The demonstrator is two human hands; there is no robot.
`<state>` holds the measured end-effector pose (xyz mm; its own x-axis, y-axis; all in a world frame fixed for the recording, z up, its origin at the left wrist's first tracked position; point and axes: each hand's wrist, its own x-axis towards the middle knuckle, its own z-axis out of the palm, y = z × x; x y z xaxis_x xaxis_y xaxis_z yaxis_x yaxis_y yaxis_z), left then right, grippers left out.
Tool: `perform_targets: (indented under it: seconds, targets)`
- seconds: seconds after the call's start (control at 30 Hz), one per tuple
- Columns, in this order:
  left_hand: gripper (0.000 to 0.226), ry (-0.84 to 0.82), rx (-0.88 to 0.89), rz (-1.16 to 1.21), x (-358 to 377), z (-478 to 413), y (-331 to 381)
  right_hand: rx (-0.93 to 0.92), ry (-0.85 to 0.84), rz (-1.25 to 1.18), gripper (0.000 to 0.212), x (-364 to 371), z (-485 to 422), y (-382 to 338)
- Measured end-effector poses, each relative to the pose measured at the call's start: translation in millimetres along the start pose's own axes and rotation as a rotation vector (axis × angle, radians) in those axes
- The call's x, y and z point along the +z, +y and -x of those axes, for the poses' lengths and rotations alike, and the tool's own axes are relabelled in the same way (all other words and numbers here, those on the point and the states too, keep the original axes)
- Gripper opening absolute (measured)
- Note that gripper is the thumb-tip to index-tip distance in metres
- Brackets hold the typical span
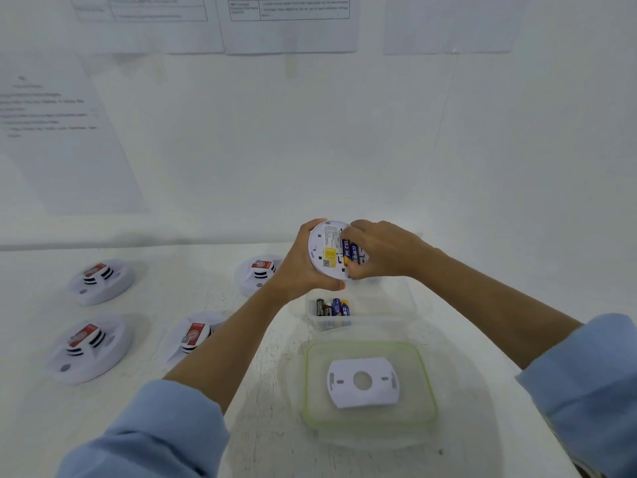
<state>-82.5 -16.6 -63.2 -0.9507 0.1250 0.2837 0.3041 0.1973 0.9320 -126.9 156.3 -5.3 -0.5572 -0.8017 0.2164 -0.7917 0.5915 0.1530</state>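
Head view: the left hand (296, 267) wraps fingers and thumb round the rim of the smoke detector (325, 250), held just above the clear tub (403, 298), back side up. The right hand (382, 251) curls over it, fingertips pinching the blue batteries (351, 251) in its compartment. A green-rimmed lid (424, 384) lies just nearside of the tub
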Motion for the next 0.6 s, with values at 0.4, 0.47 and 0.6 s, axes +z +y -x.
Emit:
perform_targets:
  seconds: [0.4, 0.47, 0.6]
  targets:
    - [0.098, 0.005, -0.012, 0.030, -1.6, -0.6, -5.5, -0.007, 0.061, -0.058, 0.050, 7.9, 10.1, 6.9]
    - [0.098, 0.007, -0.001, 0.030, -2.3, -0.1, -5.4, 0.076, 0.040, -0.159, 0.054, 7.9, 11.1, 10.4]
    - [0.097, 0.018, 0.021, 0.000, -2.4, -2.9, -2.1, 0.198, 0.070, -0.504, 0.059, 4.5, 8.4, 8.0]
